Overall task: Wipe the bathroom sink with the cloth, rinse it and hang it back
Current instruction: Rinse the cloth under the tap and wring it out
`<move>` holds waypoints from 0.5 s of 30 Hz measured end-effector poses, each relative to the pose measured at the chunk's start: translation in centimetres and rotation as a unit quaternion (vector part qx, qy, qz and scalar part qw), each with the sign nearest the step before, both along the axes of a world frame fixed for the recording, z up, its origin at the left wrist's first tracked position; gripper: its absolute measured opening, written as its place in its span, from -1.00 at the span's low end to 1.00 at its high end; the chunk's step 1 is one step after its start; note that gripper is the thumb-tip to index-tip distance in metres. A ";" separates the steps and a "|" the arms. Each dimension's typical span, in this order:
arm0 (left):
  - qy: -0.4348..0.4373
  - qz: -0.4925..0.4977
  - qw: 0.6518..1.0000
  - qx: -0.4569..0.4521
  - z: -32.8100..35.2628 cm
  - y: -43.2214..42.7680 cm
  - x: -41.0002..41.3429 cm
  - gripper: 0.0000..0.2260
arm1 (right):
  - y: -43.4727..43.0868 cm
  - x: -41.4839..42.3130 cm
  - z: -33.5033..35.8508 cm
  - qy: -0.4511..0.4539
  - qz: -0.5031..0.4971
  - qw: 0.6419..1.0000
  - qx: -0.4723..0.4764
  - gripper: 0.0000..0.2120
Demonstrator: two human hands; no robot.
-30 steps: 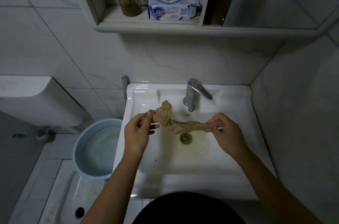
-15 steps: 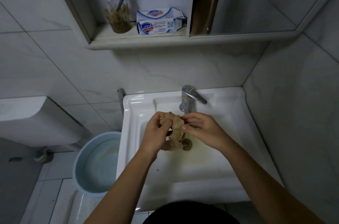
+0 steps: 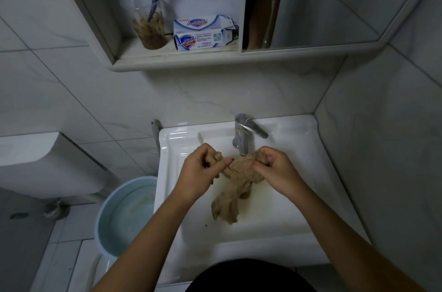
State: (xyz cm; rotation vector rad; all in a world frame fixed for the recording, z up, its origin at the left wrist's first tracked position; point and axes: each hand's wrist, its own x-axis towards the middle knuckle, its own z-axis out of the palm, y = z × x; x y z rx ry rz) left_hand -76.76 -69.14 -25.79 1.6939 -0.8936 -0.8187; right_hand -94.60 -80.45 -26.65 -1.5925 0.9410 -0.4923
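A crumpled tan cloth (image 3: 235,186) stretches over the basin of the white sink (image 3: 318,186), just below the metal faucet (image 3: 241,135). My left hand (image 3: 202,169) grips the cloth's left end with curled fingers. Its right end is bunched in my right hand (image 3: 275,167). A loose tail of the cloth hangs down onto the basin floor and hides the drain. No water is seen running from the spout.
A light blue bucket (image 3: 124,215) holding water stands on the floor left of the sink. On the shelf (image 3: 191,62) above stand a soap box (image 3: 203,33) and a glass (image 3: 149,26) with a blue-handled brush. A mirror (image 3: 323,4) is at the upper right, tiled walls close in.
The hands, spread apart a second ago with the cloth stretched, came together under the faucet, then parted again. Now a tail of cloth hangs into the basin. The camera tilted upward.
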 end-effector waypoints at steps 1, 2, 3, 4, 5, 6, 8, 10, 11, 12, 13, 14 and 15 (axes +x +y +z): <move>0.009 -0.001 1.000 0.003 0.1 0.1 0.2 -0.67 | -0.5 -0.3 0.0 0.001 0.004 1.000 0.001 -0.83; 0.017 -0.001 1.000 0.005 0.2 0.1 0.5 -0.69 | -0.8 -0.6 0.0 0.003 0.011 1.000 0.007 -0.79; 0.024 0.001 1.000 0.008 0.4 0.1 0.6 -0.71 | -1.1 -0.7 0.1 0.005 0.017 1.000 0.014 -0.78; 0.037 0.004 0.999 0.009 0.4 0.1 0.8 -0.73 | -1.4 -0.7 0.2 0.009 0.017 1.000 0.015 -0.76; 0.066 0.008 0.998 0.006 0.5 0.1 0.9 -0.75 | -1.6 -0.8 0.2 0.008 0.019 1.000 0.014 -0.76; 0.117 0.013 0.993 -0.002 0.5 0.0 0.9 -0.77 | -1.8 -0.8 0.3 0.006 0.022 1.000 0.011 -0.77; 0.261 0.019 0.965 -0.027 0.8 -0.2 0.8 -0.88 | -2.3 -0.8 0.8 0.003 0.027 1.000 0.002 -0.90; 0.354 0.018 0.934 -0.044 0.9 -0.4 0.6 -0.85 | -2.7 -0.7 1.3 0.005 0.013 1.000 -0.007 -0.88; 0.369 0.016 0.928 -0.038 0.9 -0.5 0.6 -0.77 | -2.9 -0.7 1.6 0.004 0.007 1.000 -0.014 -0.82; 0.355 0.012 0.934 -0.024 0.9 -0.5 0.7 -0.71 | -3.1 -0.7 1.8 0.005 -0.001 1.000 -0.023 -0.80; 0.313 0.011 0.950 -0.002 0.9 -0.5 0.8 -0.68 | -3.4 -0.7 1.8 0.006 -0.009 0.999 -0.035 -0.79; 0.253 0.008 0.967 0.018 0.8 -0.4 1.0 -0.68 | -3.8 -0.9 1.8 0.009 -0.015 0.999 -0.046 -0.79; 0.193 0.011 0.981 0.031 0.8 -0.3 1.2 -0.76 | -4.3 -1.1 1.6 0.018 -0.019 0.998 -0.058 -0.80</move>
